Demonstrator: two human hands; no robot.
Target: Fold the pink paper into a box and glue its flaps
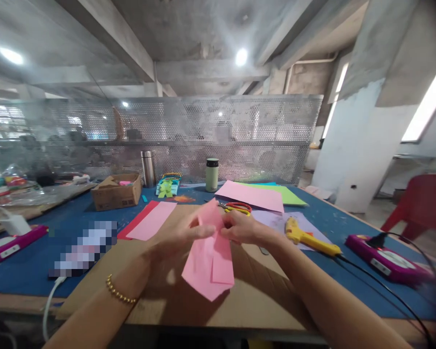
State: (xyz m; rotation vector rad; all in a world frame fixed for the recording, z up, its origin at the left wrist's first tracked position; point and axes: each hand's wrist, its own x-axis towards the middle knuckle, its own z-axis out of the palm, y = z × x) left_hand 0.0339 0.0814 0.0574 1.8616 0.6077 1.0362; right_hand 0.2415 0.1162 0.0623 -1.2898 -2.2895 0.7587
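A folded sheet of pink paper (207, 271) is held up over the brown cardboard (152, 295), its lower end toward me and a narrow flap lying along its right side. My left hand (181, 232) grips it from the left, thumb on the front face. From the right, my right hand (241, 227) pinches the paper's edge with bent fingers. Just beyond my right hand lie scissors (241, 207) with red and yellow handles. Left of my left hand, a pink strip (152, 220) rests partly over a red sheet (131, 228).
Pink (252, 195) and green sheets (292, 195) lie at the back right. A yellow glue gun (308, 237) with a black cord rests on lilac paper. Purple power strips (388, 261) flank the work area. A cardboard box (116, 191), steel flask (148, 169) and green cup (211, 175) stand behind.
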